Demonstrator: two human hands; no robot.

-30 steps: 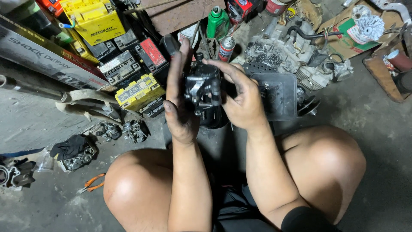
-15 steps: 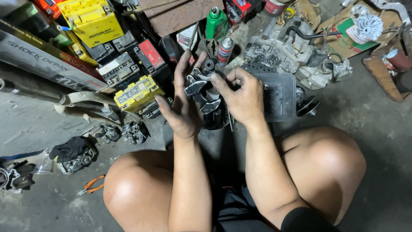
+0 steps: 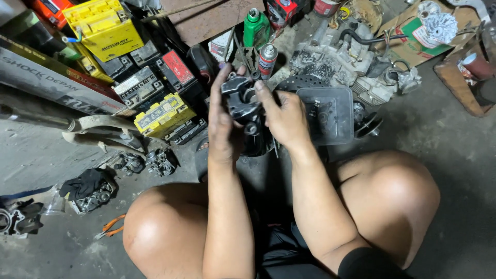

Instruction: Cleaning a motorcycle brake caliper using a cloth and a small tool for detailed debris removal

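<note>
Both grips, left hand (image 3: 223, 129) and right hand (image 3: 283, 116), clasp the raised black engine part (image 3: 243, 103).

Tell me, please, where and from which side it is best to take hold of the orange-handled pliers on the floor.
Probably by the two orange handles, coming from above. The pliers lie flat on the concrete floor beside the left knee, apart from other parts, so the handles are free and offer the longest grip.
</note>
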